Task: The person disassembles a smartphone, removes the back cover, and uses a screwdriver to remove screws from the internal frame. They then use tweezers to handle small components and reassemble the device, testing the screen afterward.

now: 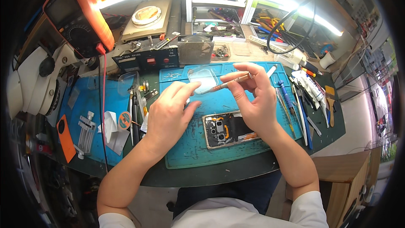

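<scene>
My right hand [255, 95] is closed around a slim copper-coloured precision screwdriver [235, 80], raised above the mat with its tip pointing left. Close to that tip is my left hand [171, 109], thumb and forefinger apart, with no held thing that I can make out. Below and between my hands lies a smartphone with its back cover off [219, 131], its camera modules and orange flex cables showing. My right hand hides part of it. A clear plastic dish [202, 75] stands on the blue work mat [190, 156] beyond my fingers.
Pliers, tweezers and a blue screwdriver [287, 97] lie at the right. At the left are an orange multimeter [78, 17] with hanging leads, a white microscope [31, 84], a metal clamp [86, 133] and an orange phone back panel [65, 139]. A heating plate [147, 17] stands behind.
</scene>
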Demonstrator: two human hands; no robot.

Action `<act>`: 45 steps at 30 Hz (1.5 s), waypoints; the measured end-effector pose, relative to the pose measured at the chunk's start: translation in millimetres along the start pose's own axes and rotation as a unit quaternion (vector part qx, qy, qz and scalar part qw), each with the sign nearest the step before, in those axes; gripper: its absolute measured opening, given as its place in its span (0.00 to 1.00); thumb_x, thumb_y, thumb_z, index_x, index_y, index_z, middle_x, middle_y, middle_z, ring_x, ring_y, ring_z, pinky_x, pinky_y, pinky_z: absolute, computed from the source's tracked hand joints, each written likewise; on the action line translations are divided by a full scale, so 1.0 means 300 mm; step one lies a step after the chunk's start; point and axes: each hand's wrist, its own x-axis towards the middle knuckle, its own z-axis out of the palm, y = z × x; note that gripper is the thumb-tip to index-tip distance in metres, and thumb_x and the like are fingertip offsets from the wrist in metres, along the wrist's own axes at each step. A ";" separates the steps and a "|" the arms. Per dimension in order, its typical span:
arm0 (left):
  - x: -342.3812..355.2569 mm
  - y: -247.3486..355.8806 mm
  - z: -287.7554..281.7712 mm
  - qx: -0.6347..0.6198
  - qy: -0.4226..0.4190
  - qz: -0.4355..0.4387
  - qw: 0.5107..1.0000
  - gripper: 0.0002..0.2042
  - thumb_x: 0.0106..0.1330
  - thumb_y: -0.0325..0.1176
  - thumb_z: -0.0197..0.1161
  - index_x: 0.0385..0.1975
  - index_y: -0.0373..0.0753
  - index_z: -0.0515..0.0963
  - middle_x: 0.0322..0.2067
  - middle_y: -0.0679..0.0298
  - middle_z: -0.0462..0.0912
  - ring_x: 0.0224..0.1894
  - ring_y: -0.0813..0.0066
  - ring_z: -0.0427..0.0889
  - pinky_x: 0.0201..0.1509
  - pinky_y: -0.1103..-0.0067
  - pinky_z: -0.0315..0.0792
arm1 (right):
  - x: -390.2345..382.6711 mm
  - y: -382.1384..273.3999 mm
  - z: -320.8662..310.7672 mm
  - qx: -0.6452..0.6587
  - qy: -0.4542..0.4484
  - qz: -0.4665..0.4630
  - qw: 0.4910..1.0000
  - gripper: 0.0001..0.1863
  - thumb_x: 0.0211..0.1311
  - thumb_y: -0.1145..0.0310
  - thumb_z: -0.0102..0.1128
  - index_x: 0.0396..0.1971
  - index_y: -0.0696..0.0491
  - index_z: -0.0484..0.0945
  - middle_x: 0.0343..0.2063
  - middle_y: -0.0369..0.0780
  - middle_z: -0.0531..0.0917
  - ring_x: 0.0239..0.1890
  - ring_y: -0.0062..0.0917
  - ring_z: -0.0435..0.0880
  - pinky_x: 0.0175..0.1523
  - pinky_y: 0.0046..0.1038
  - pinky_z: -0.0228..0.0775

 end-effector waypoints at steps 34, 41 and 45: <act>-0.040 0.008 0.021 -0.094 -0.158 0.136 0.973 0.18 0.61 0.16 0.66 0.51 0.34 0.84 0.45 0.57 0.85 0.48 0.56 0.83 0.52 0.66 0.77 | -0.010 -0.092 -0.079 -0.123 -0.108 -0.154 0.974 0.29 0.67 0.79 0.65 0.68 0.57 0.74 0.30 0.39 0.85 0.30 0.32 0.86 0.36 0.32 0.78; -0.038 0.005 0.023 -0.093 -0.180 0.133 0.970 0.20 0.59 0.13 0.62 0.51 0.34 0.83 0.47 0.56 0.85 0.51 0.55 0.83 0.56 0.65 0.76 | -0.013 -0.081 -0.080 -0.137 -0.121 -0.151 0.972 0.29 0.65 0.80 0.64 0.67 0.56 0.76 0.30 0.39 0.85 0.31 0.32 0.86 0.36 0.32 0.79; -0.039 -0.001 0.030 -0.096 -0.181 0.134 0.970 0.19 0.59 0.13 0.62 0.51 0.33 0.83 0.47 0.56 0.85 0.51 0.55 0.83 0.56 0.64 0.76 | -0.019 -0.070 -0.076 -0.129 -0.118 -0.141 0.974 0.29 0.65 0.80 0.64 0.68 0.56 0.76 0.30 0.39 0.85 0.31 0.32 0.87 0.37 0.33 0.79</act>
